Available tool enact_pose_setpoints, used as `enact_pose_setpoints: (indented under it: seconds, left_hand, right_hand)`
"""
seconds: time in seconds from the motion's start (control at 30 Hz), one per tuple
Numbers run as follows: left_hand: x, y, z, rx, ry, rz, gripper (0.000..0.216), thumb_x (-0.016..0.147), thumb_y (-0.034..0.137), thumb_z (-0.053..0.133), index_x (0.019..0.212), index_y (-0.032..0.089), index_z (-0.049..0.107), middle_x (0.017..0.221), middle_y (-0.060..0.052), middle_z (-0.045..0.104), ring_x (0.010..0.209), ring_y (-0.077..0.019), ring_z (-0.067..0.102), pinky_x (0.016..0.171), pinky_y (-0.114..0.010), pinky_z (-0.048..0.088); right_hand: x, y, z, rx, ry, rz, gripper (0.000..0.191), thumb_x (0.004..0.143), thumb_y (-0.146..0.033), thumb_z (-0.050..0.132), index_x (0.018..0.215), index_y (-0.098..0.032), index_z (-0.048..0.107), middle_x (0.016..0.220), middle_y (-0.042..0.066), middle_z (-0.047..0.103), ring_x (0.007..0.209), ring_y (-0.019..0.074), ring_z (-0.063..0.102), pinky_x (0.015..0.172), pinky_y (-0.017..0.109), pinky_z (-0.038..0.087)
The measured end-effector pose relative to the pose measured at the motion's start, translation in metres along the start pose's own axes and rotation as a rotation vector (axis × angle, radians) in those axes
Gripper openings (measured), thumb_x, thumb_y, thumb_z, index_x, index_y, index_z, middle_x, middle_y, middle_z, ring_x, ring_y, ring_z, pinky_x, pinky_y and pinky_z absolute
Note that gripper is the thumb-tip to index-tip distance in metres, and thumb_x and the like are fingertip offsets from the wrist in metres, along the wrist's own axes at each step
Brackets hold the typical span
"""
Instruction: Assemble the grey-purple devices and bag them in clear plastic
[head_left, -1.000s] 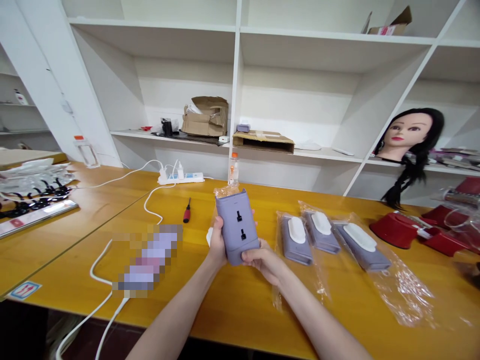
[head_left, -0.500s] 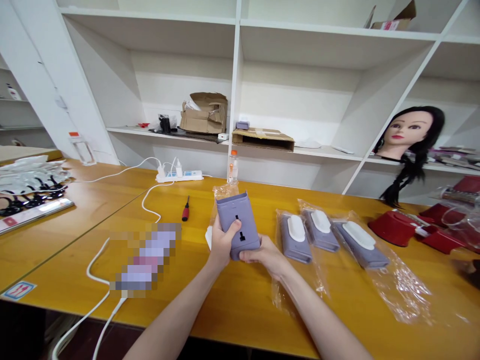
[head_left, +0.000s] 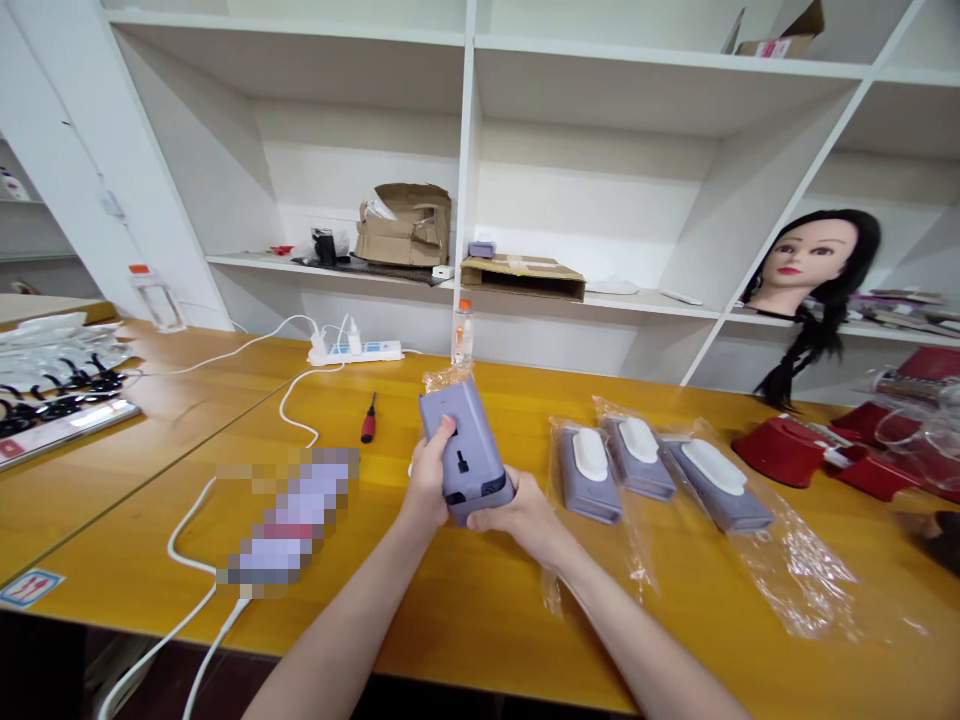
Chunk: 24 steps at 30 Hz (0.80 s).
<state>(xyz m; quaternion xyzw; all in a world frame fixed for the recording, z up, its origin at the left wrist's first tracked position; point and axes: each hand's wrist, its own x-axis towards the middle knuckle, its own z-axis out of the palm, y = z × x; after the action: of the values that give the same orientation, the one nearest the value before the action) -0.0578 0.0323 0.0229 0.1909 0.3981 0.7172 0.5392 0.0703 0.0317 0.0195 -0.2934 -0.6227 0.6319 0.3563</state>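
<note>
Above the middle of the table I hold a purple-grey plastic case point(head_left: 480, 445) tilted in both hands, its flat face with dark keyhole-shaped slots turned up. Dark gaps show along its near end. My left hand point(head_left: 429, 480) is closed on its left side, the thumb lying by the upper slot. My right hand point(head_left: 521, 515) grips the near right corner, thumb at the end panel. Clear plastic wrap point(head_left: 448, 378) shows behind the case. To the right lie three similar cases, a left one point(head_left: 590, 490), a middle one point(head_left: 641, 465) and a right one point(head_left: 720, 490), each bearing a white oval piece.
A red-handled screwdriver point(head_left: 368, 425) lies left of my hands. Beyond it is a white power strip point(head_left: 360, 352) with cables. A blurred-out device point(head_left: 292, 525) is at front left. Red parts point(head_left: 780, 450) and a mannequin head point(head_left: 814, 255) are at right. Shelves stand behind.
The case has tipped and shifted slightly left in my hands. Dark gaps now show at its near end, and its far opening is no longer seen.
</note>
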Motion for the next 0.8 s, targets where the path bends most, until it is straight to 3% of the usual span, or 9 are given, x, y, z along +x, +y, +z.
enact_pose_setpoints:
  seconds: [0.2,0.43,0.57,0.8]
  left_hand:
    - [0.005,0.008,0.000,0.042,-0.040,-0.064,0.050,0.060,0.050,0.068,0.092,0.013,0.060,0.066,-0.004,0.064,0.052,-0.0152,0.060,0.051,-0.027,0.050]
    - [0.007,0.007,-0.002,0.045,-0.007,-0.135,0.047,0.059,0.052,0.067,0.084,0.012,0.062,0.071,-0.006,0.065,0.059,-0.0166,0.061,0.057,-0.029,0.052]
    - [0.008,0.003,-0.002,0.058,-0.014,-0.021,0.049,0.058,0.052,0.068,0.088,0.013,0.061,0.070,-0.004,0.065,0.058,-0.0153,0.060,0.057,-0.028,0.050]
    - [0.004,-0.001,-0.003,-0.015,-0.118,0.111,0.051,0.062,0.052,0.064,0.097,0.016,0.057,0.074,-0.004,0.065,0.066,-0.0185,0.062,0.063,-0.030,0.050]
  right_hand:
    - [0.001,0.001,-0.001,-0.024,0.005,0.049,0.040,0.050,-0.015,0.074,0.088,-0.017,0.063,0.080,-0.001,0.066,0.071,0.0135,0.058,0.067,0.026,0.044]
    - [0.003,0.004,-0.002,-0.017,-0.031,0.059,0.038,0.051,-0.016,0.074,0.087,-0.017,0.063,0.079,-0.001,0.066,0.070,0.0135,0.057,0.068,0.027,0.044]
    - [0.004,0.003,-0.002,0.055,-0.002,0.060,0.038,0.051,-0.018,0.076,0.087,-0.018,0.063,0.080,0.000,0.066,0.073,0.0141,0.058,0.073,0.028,0.044]
    - [-0.002,-0.003,-0.014,0.266,-0.193,0.180,0.055,0.050,-0.035,0.078,0.100,-0.020,0.059,0.089,0.002,0.063,0.079,0.0165,0.060,0.074,0.031,0.045]
